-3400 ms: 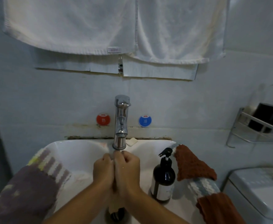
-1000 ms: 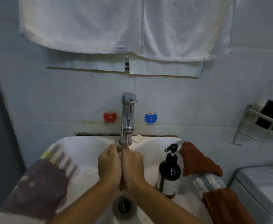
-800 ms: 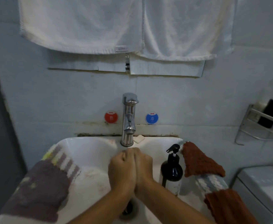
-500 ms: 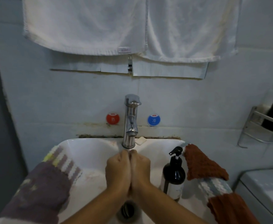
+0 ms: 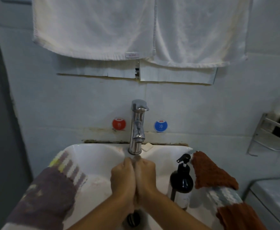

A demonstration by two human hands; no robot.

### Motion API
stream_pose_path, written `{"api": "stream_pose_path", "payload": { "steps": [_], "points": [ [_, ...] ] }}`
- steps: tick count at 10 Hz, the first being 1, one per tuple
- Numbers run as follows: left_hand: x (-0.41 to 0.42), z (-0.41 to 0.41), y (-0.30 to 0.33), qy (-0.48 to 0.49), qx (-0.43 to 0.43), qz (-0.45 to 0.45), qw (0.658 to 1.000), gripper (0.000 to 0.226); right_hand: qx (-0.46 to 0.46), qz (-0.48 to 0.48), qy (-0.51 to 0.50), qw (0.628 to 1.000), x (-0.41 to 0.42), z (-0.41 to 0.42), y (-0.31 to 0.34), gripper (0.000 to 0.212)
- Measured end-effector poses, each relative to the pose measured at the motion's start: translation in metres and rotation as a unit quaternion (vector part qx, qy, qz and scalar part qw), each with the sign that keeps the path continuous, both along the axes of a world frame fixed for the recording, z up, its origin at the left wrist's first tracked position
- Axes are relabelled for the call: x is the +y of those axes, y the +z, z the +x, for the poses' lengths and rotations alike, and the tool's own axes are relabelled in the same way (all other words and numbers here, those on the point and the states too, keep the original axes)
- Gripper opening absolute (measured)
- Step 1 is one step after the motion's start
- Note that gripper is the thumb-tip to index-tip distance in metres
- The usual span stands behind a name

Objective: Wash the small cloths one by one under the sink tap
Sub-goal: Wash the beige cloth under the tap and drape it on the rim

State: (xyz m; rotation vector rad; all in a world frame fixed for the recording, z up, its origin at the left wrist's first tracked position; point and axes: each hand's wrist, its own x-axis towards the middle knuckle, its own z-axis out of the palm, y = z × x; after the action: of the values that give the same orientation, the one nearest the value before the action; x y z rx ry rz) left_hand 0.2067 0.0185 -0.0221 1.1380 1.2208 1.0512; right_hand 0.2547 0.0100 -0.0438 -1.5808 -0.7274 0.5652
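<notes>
Head view: two hands, one tap.

Both forearms reach forward from the bottom edge and converge at the middle. The left hand and the right hand are pressed together side by side, backs facing up, fingers curled inward into loose fists, knuckles meeting along a narrow seam, wrists nearly touching.
</notes>
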Motion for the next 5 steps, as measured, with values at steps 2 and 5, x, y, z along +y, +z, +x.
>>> {"api": "stream_pose_path", "payload": {
  "steps": [2,5],
  "points": [
    [0.002,0.005,-0.003,0.001,-0.013,-0.019,1.000,0.032,0.017,0.015,-0.025,0.999,-0.014,-0.005,0.007,0.029],
    [0.010,0.018,-0.017,-0.063,-0.043,-0.001,0.997,0.033,0.016,0.035,0.000,0.999,-0.017,-0.006,0.014,0.029]
  ]
}}
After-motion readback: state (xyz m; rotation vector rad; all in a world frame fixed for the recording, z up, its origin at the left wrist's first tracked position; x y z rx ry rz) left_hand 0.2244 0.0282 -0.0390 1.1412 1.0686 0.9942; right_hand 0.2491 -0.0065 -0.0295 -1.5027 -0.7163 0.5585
